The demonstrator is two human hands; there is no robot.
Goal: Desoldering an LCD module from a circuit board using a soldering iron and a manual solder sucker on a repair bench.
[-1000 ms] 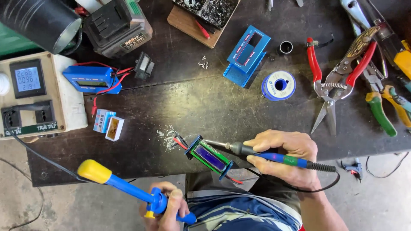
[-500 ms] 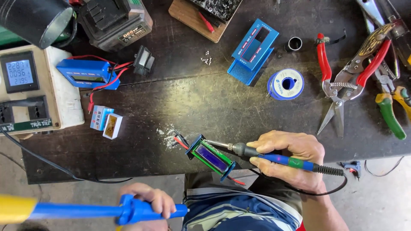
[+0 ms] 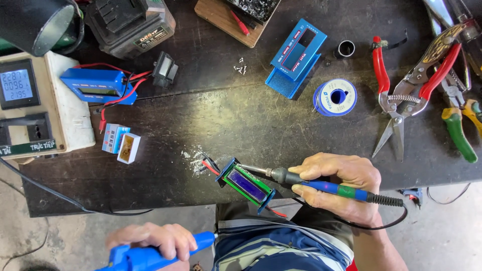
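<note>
Sitting at the near edge of the dark workbench (image 3: 281, 125), a small display module (image 3: 246, 184) w/ a blue screen rests tilted on its side, red and black wires (image 3: 210, 164) trailing off its left end. Soldering iron (image 3: 321, 184) tip touches the module's upper right corner. Right hand (image 3: 341, 188) grips the iron's blue handle pen-style, fingers clenched round it, cord running off to the right. Left hand (image 3: 153, 241) is low, off the bench edge, closed round a blue tool handle (image 3: 150, 255); the tool's other end runs out of frame.

Just left of the module: bits of white debris (image 3: 193, 159). Further left, two small white boxes (image 3: 121, 143) side by side. Beyond them, a beige box w/ a meter screen (image 3: 30, 105) at the left edge, and a blue module (image 3: 98, 85) w/ red leads. Back centre: blue plastic case (image 3: 296, 56), few loose screws (image 3: 241, 68). Solder spool (image 3: 335, 98) sits right of the case. Far right: red-handled snips (image 3: 411, 90) and green-handled pliers (image 3: 459, 133), well apart from the hands.
</note>
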